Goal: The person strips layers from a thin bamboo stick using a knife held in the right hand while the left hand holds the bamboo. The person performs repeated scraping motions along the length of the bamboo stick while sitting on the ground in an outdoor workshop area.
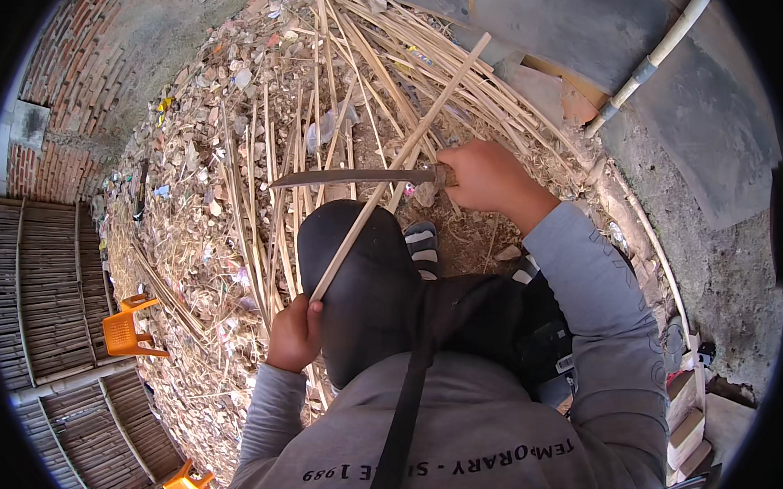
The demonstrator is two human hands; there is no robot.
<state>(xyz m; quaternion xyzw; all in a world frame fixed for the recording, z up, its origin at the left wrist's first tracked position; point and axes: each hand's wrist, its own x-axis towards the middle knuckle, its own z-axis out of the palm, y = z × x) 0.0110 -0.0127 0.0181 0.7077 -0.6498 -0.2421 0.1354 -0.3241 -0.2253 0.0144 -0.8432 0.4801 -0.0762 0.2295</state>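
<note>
My left hand (295, 334) is closed on the near end of a long, pale bamboo strip (348, 249). From there the strip slants up and to the right, across my dark-covered knee. My right hand (484, 177) grips the short handle of a machete (355, 177), its dark blade pointing left. The blade crosses the strip about midway; whether it cuts into it I cannot tell. Beyond my hands, many more bamboo strips (468, 82) lie in a loose fan on the ground.
Rubble, dry shavings and litter cover the ground (204, 182). Orange plastic chairs (129, 329) stand at the left, beside a slatted bamboo wall (44, 291). A brick wall (84, 74) rises at far left. On the right are a grey wall (711, 259) and a pale pipe (652, 60).
</note>
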